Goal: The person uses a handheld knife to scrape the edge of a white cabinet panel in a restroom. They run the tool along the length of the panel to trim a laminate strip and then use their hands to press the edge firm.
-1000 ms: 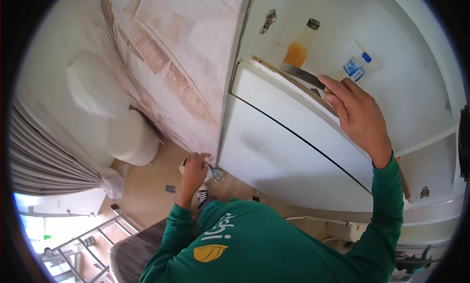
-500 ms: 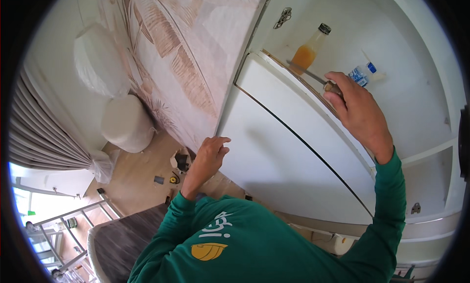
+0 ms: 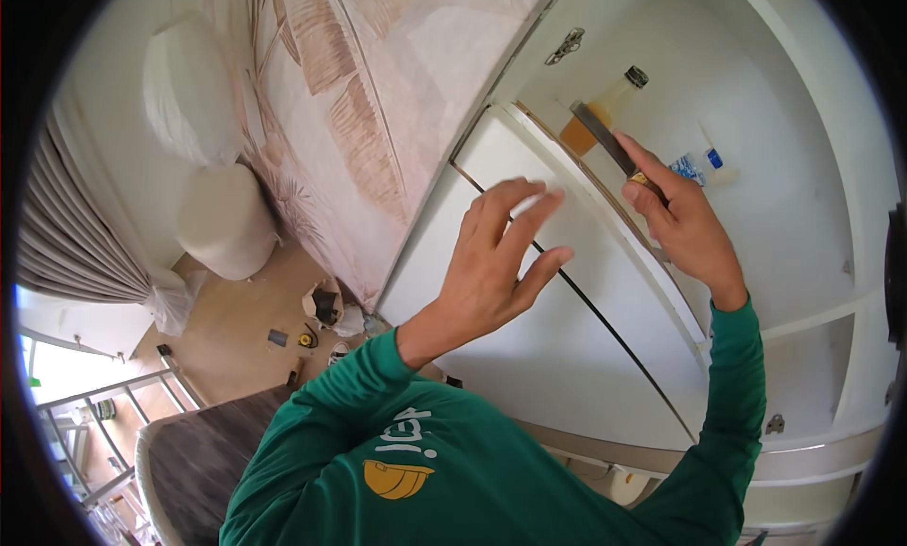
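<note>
My right hand [image 3: 688, 227] grips a chisel [image 3: 607, 138] by its handle, with the flat blade pointing up and left. The blade lies over the edge strip [image 3: 605, 189] of the white cabinet front and partly hides a bottle of orange liquid [image 3: 621, 100]. My left hand [image 3: 491, 253] hovers over the white panel [image 3: 567, 343], fingers spread and curved, fingertips blurred, holding nothing. A dark gap runs across the panel below it.
Inside the white cabinet lie a small blue-labelled bottle [image 3: 688, 170] and a metal hinge [image 3: 565, 47]. At left are a patterned wall panel [image 3: 368, 102], a wrapped stool [image 3: 227, 220], a grey curtain [image 3: 76, 225] and a tape measure [image 3: 307, 338] on the floor.
My left hand has left the panel's left edge and moved right and up, its fingers opening. The chisel has turned in my right hand, now showing its broad flat side.
</note>
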### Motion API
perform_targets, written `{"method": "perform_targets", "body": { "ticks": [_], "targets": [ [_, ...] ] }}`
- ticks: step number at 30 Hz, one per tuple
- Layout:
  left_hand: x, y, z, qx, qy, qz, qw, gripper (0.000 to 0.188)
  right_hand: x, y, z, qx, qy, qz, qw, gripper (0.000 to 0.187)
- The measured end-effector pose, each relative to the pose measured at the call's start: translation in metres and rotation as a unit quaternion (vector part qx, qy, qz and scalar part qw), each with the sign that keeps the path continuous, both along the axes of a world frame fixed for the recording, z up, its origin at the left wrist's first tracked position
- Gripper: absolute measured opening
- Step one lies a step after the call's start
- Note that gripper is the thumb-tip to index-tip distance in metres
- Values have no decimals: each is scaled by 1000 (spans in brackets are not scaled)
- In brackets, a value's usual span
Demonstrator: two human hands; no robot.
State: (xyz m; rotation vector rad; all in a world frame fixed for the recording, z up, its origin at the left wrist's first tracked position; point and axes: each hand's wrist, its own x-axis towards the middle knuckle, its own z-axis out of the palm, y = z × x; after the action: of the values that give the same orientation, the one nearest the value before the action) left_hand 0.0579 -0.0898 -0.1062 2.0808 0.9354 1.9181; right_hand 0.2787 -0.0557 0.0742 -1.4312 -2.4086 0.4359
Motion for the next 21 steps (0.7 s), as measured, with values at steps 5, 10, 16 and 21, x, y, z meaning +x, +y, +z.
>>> {"method": "perform_targets", "body": {
  "ticks": [5, 10, 16, 21],
  "targets": [
    [27, 48, -20, -56, -97, 64, 992, 89, -5, 18, 3, 26, -90, 44, 995, 49],
    [55, 60, -7, -129, -213, 61, 967, 116, -5, 26, 1, 52, -94, 63, 992, 45],
    [74, 70, 28, -185, -335, 81, 920, 130, -2, 30, 3, 63, -95, 79, 990, 40],
    [79, 77, 27, -172, -337, 118, 918, 131, 0, 40, -1, 77, -100, 89, 988, 38]
  ]
}}
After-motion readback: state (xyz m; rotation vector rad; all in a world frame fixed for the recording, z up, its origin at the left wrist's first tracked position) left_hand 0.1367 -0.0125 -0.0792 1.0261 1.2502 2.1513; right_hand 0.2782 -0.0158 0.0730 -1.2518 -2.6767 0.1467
